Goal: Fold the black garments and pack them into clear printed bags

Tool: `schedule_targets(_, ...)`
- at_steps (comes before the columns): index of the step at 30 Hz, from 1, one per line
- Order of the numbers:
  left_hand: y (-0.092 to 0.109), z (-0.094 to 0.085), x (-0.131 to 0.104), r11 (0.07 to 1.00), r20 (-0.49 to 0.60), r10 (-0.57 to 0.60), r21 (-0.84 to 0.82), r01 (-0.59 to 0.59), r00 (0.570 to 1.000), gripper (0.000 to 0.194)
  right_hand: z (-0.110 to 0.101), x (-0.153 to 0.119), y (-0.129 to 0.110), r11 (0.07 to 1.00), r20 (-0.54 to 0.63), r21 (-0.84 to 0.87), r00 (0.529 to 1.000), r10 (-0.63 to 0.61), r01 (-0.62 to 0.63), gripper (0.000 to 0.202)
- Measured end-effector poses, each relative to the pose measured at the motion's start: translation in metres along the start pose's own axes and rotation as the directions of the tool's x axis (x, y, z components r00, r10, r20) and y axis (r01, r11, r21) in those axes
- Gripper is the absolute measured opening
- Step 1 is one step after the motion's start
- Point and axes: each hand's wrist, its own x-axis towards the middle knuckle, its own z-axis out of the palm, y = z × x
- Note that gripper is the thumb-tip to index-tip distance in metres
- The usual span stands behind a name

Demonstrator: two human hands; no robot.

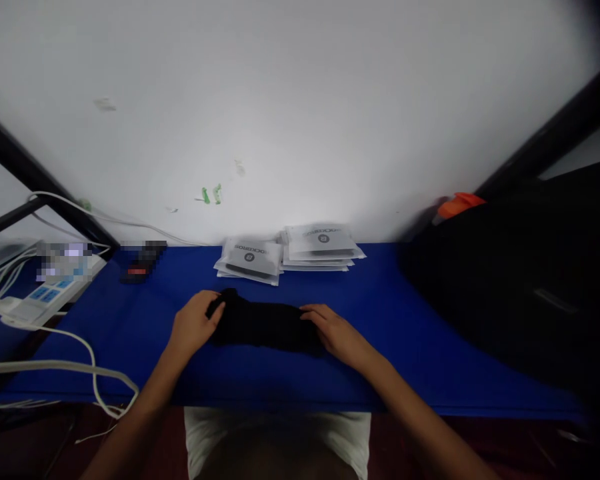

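A black piece of folded fabric (267, 325) lies across the blue tabletop in front of me, too dark to show its exact kind. My left hand (196, 321) grips its left end, thumb on top and fingers bent around the bunched edge. At the opposite end, my right hand (337, 333) has its fingers together over the cloth's edge; the thumb is hidden. Just beyond the fabric sit a smaller stack of frosted zip bags (250, 259) with a printed logo and, to its right, a taller stack of the same bags (323, 243).
A large black mass, apparently fabric (500, 287), covers the table's right side, with an orange item (460, 204) behind it. At left are a white power strip (55, 290), loose white cables (93, 370) and a partly blurred dark object (145, 261). A white wall (300, 120) rises behind.
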Motion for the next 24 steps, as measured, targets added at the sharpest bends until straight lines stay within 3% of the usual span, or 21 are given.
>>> schedule_targets(2, -0.014, -0.010, -0.001, 0.986, -0.078, -0.151, 0.065, 0.156, 0.985, 0.017, -0.008, -0.007, 0.008, 0.999, -0.009, 0.032, 1.000, 0.005, -0.005, 0.053)
schedule_targets(3, -0.019, -0.013, -0.002, 0.978, -0.127, -0.171, 0.096, 0.184, 0.977, 0.018, -0.011, -0.010, 0.012, 0.999, -0.015, 0.050, 1.000, 0.006, -0.006, 0.053)
schedule_targets(6, -0.026, -0.018, -0.005, 0.990, -0.234, -0.012, 0.133, 0.044, 0.972, 0.033, -0.020, -0.012, 0.020, 0.996, -0.031, 0.086, 0.999, 0.006, -0.003, 0.055)
schedule_targets(8, -0.021, -0.015, -0.004, 0.983, -0.167, 0.173, 0.096, -0.159, 0.971, 0.041, -0.022, -0.010, 0.021, 0.996, -0.036, 0.094, 0.999, 0.007, -0.004, 0.055)
schedule_targets(11, -0.007, -0.008, 0.000, 0.921, 0.079, 0.389, -0.046, -0.386, 0.918, 0.046, -0.023, -0.005, 0.020, 0.996, -0.020, 0.092, 1.000, -0.002, 0.004, 0.051)
schedule_targets(13, 0.001, -0.003, 0.005, 0.897, 0.188, 0.441, -0.127, -0.423, 0.878, 0.042, -0.024, -0.002, 0.018, 0.995, -0.015, 0.096, 1.000, -0.018, 0.020, 0.046)
schedule_targets(16, 0.007, 0.001, 0.015, 0.884, 0.201, 0.459, -0.206, -0.420, 0.866, 0.021, -0.028, -0.001, 0.017, 0.992, -0.054, 0.122, 0.998, -0.026, 0.033, 0.030)
schedule_targets(18, 0.010, 0.002, 0.022, 0.891, 0.141, 0.423, -0.242, -0.383, 0.895, 0.017, -0.030, 0.001, 0.018, 0.991, -0.111, 0.134, 0.994, -0.006, 0.021, 0.017)
schedule_targets(20, 0.013, 0.003, 0.030, 0.936, 0.044, 0.286, -0.228, -0.269, 0.957, 0.018, -0.030, 0.006, 0.021, 0.990, -0.194, 0.127, 0.977, 0.084, -0.060, 0.013)
schedule_targets(22, 0.016, 0.005, 0.037, 0.976, -0.064, 0.115, -0.176, -0.125, 0.991, 0.021, -0.027, 0.011, 0.023, 0.973, -0.306, 0.111, 0.924, 0.229, -0.204, 0.019)
schedule_targets(24, 0.016, 0.008, 0.041, 0.989, -0.113, 0.034, -0.137, -0.050, 0.993, 0.024, -0.024, 0.016, 0.024, 0.945, -0.406, 0.115, 0.853, 0.326, -0.306, 0.024)
